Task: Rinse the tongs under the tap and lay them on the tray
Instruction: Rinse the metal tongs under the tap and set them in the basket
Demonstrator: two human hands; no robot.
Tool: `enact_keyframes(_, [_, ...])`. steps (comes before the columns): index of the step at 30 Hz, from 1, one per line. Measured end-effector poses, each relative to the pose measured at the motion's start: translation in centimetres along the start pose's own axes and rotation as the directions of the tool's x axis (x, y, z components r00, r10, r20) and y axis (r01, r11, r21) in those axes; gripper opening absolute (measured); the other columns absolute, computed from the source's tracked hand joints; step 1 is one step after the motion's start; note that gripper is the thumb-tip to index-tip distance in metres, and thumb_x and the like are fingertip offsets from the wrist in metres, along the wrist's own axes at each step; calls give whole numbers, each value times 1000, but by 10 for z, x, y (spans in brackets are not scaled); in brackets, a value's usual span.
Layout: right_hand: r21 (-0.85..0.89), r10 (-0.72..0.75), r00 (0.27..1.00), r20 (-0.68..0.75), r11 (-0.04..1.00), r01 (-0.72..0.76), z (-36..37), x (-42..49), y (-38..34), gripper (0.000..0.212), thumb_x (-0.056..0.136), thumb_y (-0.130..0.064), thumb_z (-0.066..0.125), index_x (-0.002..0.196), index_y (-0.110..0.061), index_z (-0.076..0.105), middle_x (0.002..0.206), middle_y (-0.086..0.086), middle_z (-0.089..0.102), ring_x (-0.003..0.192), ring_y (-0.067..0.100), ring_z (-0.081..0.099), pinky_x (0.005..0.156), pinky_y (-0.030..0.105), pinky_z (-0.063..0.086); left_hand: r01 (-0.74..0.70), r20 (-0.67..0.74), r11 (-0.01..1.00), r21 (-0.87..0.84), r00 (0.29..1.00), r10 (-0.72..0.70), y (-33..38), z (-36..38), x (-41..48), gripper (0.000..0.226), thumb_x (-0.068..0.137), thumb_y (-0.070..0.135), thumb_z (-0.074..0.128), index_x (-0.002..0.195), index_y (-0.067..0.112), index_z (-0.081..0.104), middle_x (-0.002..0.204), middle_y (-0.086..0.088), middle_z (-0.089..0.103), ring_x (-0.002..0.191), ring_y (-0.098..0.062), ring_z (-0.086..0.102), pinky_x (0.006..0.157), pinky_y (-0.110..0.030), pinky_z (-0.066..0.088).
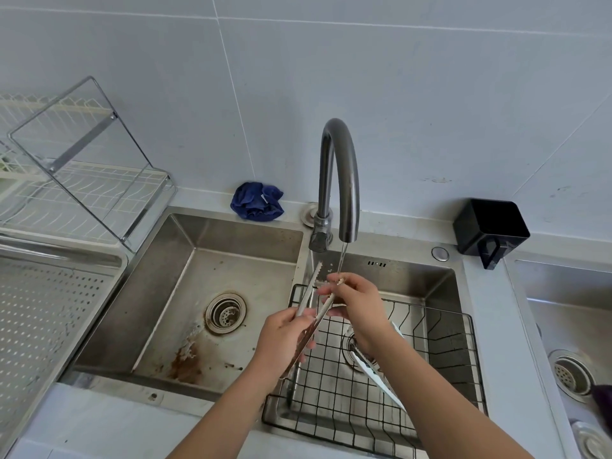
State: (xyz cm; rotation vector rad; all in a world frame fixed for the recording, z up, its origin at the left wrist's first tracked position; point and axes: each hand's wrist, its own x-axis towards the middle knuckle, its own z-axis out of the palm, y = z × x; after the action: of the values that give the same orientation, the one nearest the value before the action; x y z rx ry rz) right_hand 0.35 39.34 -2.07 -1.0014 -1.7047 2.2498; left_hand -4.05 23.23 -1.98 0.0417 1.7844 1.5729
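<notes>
Rinsing underway: left hand grips the tongs by the handle, right hand rubs one arm under the tap; tray placement remains.

White plate partly hidden behind right forearm

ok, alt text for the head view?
Two hands hold metal tongs under a running tap: the left hand grips the handle end, the right hand rubs one arm's tip in the stream. Below is a black wire rack in the right sink basin; a perforated tray sits far left.
</notes>
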Motion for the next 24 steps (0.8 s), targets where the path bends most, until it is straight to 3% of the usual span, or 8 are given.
enact_keyframes(3, [-7, -20, 1000, 17, 1000, 20, 0, 0, -3, 20, 102, -21, 60, 89, -8, 67, 75, 10, 73, 67, 18, 68, 59, 27, 56, 23, 17, 997, -78, 1000, -22, -1, 1, -2, 20, 100, 18, 57, 106, 10, 74, 79, -12, 75, 63, -24, 67, 45, -30, 49])
enact_keyframes(5, [29, -9, 999, 41, 1000, 8, 1, 0, -7, 23, 104, -26, 58, 90, -9, 66, 74, 10, 70, 68, 18, 67, 60, 28, 55, 12, 18, 994, -106, 1000, -10, -1, 4, -3, 20, 101, 18, 56, 107, 9, 73, 78, -12, 75, 62, -24, 67, 44, -30, 50])
enact_keyframes(8, [139, -2, 986, 166, 990, -22, 2, -3, -7, 5, 102, -12, 61, 97, -9, 62, 76, 9, 67, 73, 23, 64, 71, 37, 54, -6, 6, 991, -137, 1000, 7, 0, 6, -1, 23, 102, 18, 53, 106, 6, 72, 75, -14, 72, 58, -24, 65, 42, -29, 48])
enact_keyframes(10, [183, 0, 983, 185, 983, -35, 5, -5, -9, 17, 103, -21, 60, 91, -9, 61, 68, 7, 60, 66, 24, 59, 73, 40, 54, -4, 12, 991, -135, 1000, 6, 1, 7, 2, 25, 103, 19, 50, 106, 6, 72, 73, -16, 70, 54, -24, 63, 42, -28, 48])
enact_keyframes(13, [197, 28, 992, 125, 979, -52, 8, -5, -17, 44, 103, -47, 53, 79, -12, 59, 58, 6, 50, 55, 22, 50, 63, 35, 49, 2, 47, 999, -51, 999, 1, 2, 11, 4, 29, 107, 29, 46, 108, 15, 71, 69, -15, 68, 51, -25, 60, 43, -28, 49])
enact_keyframes(16, [288, 5, 979, 203, 955, -64, 13, -10, -19, 33, 104, -37, 58, 82, -12, 57, 60, 5, 48, 54, 24, 49, 59, 35, 51, 15, 43, 1000, -11, 999, -14, 5, 22, 11, 35, 107, 42, 40, 103, 19, 66, 63, -16, 61, 46, -25, 55, 42, -28, 45])
enact_keyframes(19, [109, -38, 975, 218, 994, 14, 18, -21, -10, 16, 98, -26, 64, 93, -11, 60, 67, 7, 55, 56, 27, 54, 52, 40, 51, 25, -28, 998, -59, 999, -27, 10, 31, 23, 40, 106, 45, 40, 99, 12, 62, 60, -11, 56, 40, -23, 49, 38, -26, 39])
enact_keyframes(24, [-13, -92, 987, 134, 995, 95, 6, -20, -19, 13, 104, -14, 56, 113, -12, 65, 86, 4, 73, 80, 19, 69, 80, 39, 57, 22, -67, 982, -189, 997, -35, 8, 36, 30, 38, 97, 47, 59, 87, 10, 62, 67, -12, 58, 47, -22, 53, 42, -31, 46])
